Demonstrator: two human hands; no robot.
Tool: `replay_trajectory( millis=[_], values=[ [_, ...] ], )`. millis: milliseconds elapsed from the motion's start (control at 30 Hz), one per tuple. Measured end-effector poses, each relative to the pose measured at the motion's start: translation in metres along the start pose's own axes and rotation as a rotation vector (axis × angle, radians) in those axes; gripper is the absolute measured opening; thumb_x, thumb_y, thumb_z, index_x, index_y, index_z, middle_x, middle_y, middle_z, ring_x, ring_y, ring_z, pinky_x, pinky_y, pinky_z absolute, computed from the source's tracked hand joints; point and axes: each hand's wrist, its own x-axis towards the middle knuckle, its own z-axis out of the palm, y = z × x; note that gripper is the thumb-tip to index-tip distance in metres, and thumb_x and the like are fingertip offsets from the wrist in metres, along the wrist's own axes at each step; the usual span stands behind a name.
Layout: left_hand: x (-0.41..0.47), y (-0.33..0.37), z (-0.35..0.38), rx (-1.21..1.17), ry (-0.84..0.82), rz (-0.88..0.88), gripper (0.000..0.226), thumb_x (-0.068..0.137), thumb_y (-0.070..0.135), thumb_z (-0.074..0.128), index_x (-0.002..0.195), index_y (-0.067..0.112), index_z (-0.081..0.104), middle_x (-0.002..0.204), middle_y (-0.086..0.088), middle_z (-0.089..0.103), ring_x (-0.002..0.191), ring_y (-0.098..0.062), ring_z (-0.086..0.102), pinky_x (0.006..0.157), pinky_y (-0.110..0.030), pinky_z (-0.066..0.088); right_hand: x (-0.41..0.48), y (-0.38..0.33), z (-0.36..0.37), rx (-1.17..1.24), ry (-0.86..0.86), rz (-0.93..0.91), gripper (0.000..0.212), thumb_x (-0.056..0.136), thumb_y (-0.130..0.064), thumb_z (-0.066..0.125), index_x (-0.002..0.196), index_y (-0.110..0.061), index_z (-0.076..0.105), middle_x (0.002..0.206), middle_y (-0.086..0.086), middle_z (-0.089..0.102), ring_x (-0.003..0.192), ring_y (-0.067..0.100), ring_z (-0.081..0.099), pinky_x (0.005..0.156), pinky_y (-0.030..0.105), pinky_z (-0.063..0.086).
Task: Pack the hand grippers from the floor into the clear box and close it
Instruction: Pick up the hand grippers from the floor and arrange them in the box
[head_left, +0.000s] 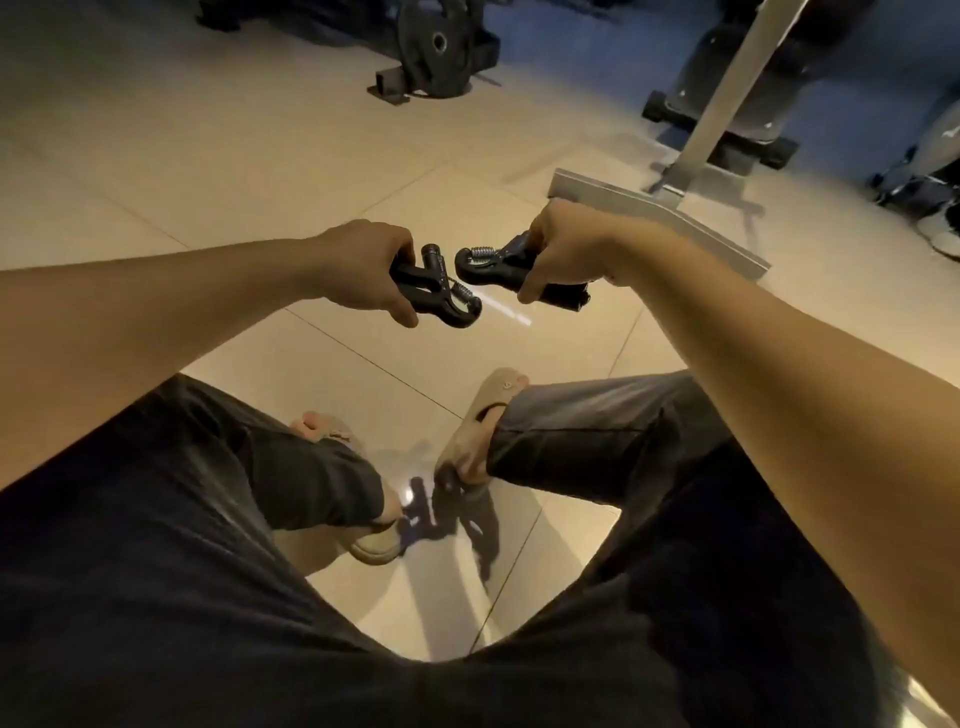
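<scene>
Pickup looks done — left hand (363, 270) and right hand (563, 254) each clench a hand gripper (441, 296) off the floor (234, 171) — next comes finding the clear box, unseen here

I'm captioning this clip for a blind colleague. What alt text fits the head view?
Seen from above, a seated person holds one black hand gripper in each hand: the left hand grips one, the right hand another, their spring ends nearly meeting over a glossy tiled floor. Gym equipment stands behind; no clear box shows.

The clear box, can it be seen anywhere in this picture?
No, only the floor, gym gear and the two hand grippers held in the left hand and right hand show.
</scene>
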Motion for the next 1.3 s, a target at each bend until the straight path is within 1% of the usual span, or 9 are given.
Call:
replay_trajectory(
  millis=[100,233,333,500,600,733,933,1100,1300],
  values=[
    [0.007,0.055,0.021,-0.041,-0.072,0.091,0.056,0.067,0.039,0.09,0.108,0.022,0.057,0.104,0.001,0.063,0.092,-0.02,0.061,0.085,-0.049,0.057,-0.043,0.048,-0.005,0.018,0.01,0.092,0.042,0.077,-0.022,0.085,0.113,-0.01,0.07,0.102,0.007,0.069,0.098,0.026,0.065,0.087,0.038,0.055],
    [0.018,0.139,0.048,-0.008,-0.16,0.246,0.055,0.07,0.036,0.089,0.11,0.02,0.056,0.104,0.001,0.062,0.092,-0.018,0.06,0.077,-0.037,0.054,-0.1,0.129,-0.013,0.073,0.032,0.225,0.039,0.078,-0.021,0.084,0.112,-0.011,0.067,0.099,0.006,0.068,0.1,0.026,0.065,0.084,0.034,0.052],
    [0.025,0.202,0.072,0.015,-0.213,0.333,0.054,0.071,0.034,0.089,0.111,0.019,0.056,0.105,0.001,0.062,0.094,-0.019,0.061,0.08,-0.035,0.054,-0.15,0.198,-0.018,0.111,0.079,0.328,0.034,0.077,-0.021,0.084,0.106,-0.01,0.068,0.111,0.008,0.069,0.106,0.026,0.063,0.079,0.032,0.05],
    [0.023,0.316,0.105,0.059,-0.253,0.48,0.054,0.072,0.035,0.089,0.11,0.021,0.054,0.105,0.0,0.062,0.09,-0.014,0.059,0.074,-0.029,0.049,-0.238,0.288,-0.025,0.217,0.167,0.481,0.039,0.076,-0.016,0.084,0.111,-0.007,0.069,0.095,0.008,0.068,0.09,0.027,0.066,0.076,0.034,0.055],
    [0.019,0.374,0.126,0.042,-0.246,0.555,0.057,0.07,0.035,0.09,0.111,0.021,0.053,0.105,0.0,0.063,0.091,-0.017,0.061,0.078,-0.032,0.053,-0.284,0.325,-0.029,0.244,0.208,0.557,0.038,0.076,-0.014,0.084,0.111,-0.007,0.069,0.093,0.007,0.067,0.088,0.026,0.066,0.08,0.036,0.056],
    [0.014,0.425,0.153,0.006,-0.273,0.63,0.058,0.07,0.036,0.09,0.112,0.02,0.054,0.106,-0.001,0.063,0.093,-0.018,0.062,0.082,-0.034,0.055,-0.33,0.361,-0.036,0.246,0.219,0.616,0.035,0.078,-0.015,0.083,0.11,-0.014,0.069,0.091,0.003,0.066,0.084,0.02,0.063,0.067,0.026,0.049],
    [0.027,0.509,0.182,0.029,-0.35,0.738,0.058,0.07,0.036,0.09,0.112,0.018,0.055,0.104,-0.002,0.064,0.091,-0.02,0.062,0.086,-0.04,0.056,-0.378,0.416,-0.047,0.265,0.24,0.745,0.036,0.078,-0.012,0.082,0.111,-0.014,0.067,0.095,0.003,0.066,0.086,0.018,0.06,0.066,0.025,0.045],
    [0.052,0.585,0.202,0.118,-0.369,0.816,0.055,0.071,0.04,0.088,0.109,0.018,0.054,0.101,-0.003,0.064,0.088,-0.02,0.06,0.073,-0.033,0.05,-0.409,0.48,-0.037,0.307,0.279,0.851,0.041,0.075,-0.006,0.082,0.111,-0.013,0.064,0.102,0.007,0.066,0.083,0.015,0.06,0.064,0.024,0.047],
    [0.084,0.65,0.244,0.194,-0.39,0.871,0.052,0.073,0.052,0.083,0.103,0.021,0.052,0.093,0.001,0.062,0.082,-0.017,0.056,0.061,-0.03,0.043,-0.427,0.551,-0.019,0.324,0.3,0.899,0.053,0.074,-0.016,0.087,0.121,-0.01,0.063,0.111,0.008,0.066,0.101,0.027,0.061,0.092,0.039,0.052]
  ],
)
